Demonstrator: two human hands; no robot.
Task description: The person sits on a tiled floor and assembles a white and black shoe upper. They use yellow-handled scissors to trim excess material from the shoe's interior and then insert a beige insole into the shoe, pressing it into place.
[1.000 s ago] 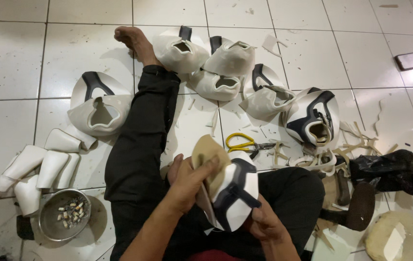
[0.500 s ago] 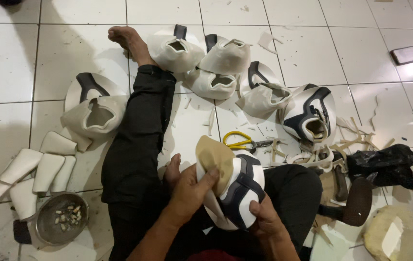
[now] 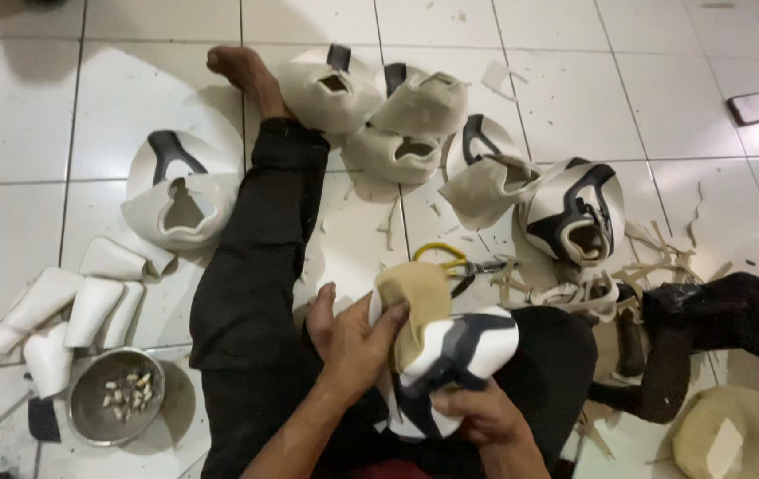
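Observation:
I sit on a tiled floor with one black-trousered leg stretched out. A white and black shoe upper (image 3: 464, 350) on a tan last (image 3: 415, 306) rests in my lap. My left hand (image 3: 350, 341) grips it from the left, thumb pressed on the tan last. My right hand (image 3: 481, 415) holds its lower end from underneath.
Several white and black shoe uppers (image 3: 574, 211) lie on the floor ahead, another (image 3: 180, 200) at the left. Yellow-handled pliers (image 3: 450, 260) lie just beyond my hands. A metal bowl of small nails (image 3: 116, 404) and white lasts (image 3: 69, 310) sit at lower left. Trimmed scraps (image 3: 663, 262) litter the right.
The shoe upper has been turned in my lap so its black-banded side faces up and right. Both hands shifted their grip slightly around it.

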